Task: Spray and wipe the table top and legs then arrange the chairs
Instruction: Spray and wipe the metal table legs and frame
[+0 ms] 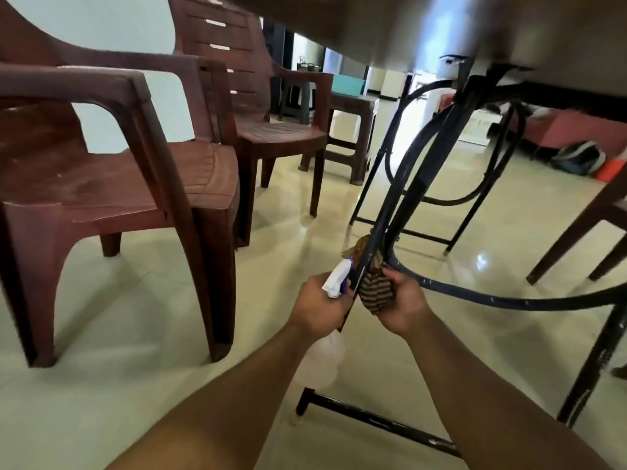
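I look from below the table top [390, 25] at its black metal legs. One slanted black leg [403, 171] runs down between my hands. My right hand [403, 308] presses a brown striped cloth [375, 288] against that leg. My left hand [317, 305] grips a spray bottle [336, 281] with a white and purple head; its clear body [324, 357] hangs below my hand. A curved black brace [509, 301] and a floor bar [376, 420] belong to the same frame.
Two maroon plastic armchairs stand at the left, one close [112, 184] and one behind it [258, 106]. A brown stool [353, 130] is further back. A chair leg [576, 232] shows at right. Bags [580, 157] lie on the glossy tile floor.
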Available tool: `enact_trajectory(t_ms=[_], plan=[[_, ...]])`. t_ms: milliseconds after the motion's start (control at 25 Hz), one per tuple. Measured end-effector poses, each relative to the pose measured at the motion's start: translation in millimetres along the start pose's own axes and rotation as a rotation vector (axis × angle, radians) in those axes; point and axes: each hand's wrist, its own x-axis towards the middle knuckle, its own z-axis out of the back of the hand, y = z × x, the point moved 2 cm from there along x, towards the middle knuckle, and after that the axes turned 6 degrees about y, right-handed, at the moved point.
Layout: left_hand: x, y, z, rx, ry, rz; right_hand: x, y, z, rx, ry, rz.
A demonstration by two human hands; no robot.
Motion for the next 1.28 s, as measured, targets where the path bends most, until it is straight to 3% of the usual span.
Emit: enact_trajectory(t_ms=[280,400,520,680,880,1080,1280], plan=[[-1.8,-6.1,-19.6,-0.052,-0.008,0.017,-17.1,18.1,1.7,-0.313,0.181,0.020],[-2.7,-1.9,-19.2,-0.015,-0.059,-0.010,-18.7,23.5,-0.8,-0.496,0.073,0.048],[-3.9,-9.8,-18.4,-0.026,-0.086,-0.042,-19.6,18.1,-12.8,-0.359,0.024,0.144],[-12.7,-10.8,-20.5,-0.024,-0.103,-0.055,-18.1,10.1,-12.8,-0.491,-0.096,0.101],[-19.7,1.1,-21.8,0.011,-0.148,-0.082,-18.2,12.1,-13.2,-0.347,-0.173,0.175],[-28.3,20.6,-20.9,0.035,-0.159,-0.021,-16.6,14.7,-10.2,-0.330,-0.155,0.175],[-41.0,34.7,-12.9,0.059,-0.143,-0.014,-23.5,-4.6,1.8,-0.702,-0.244,-0.004]])
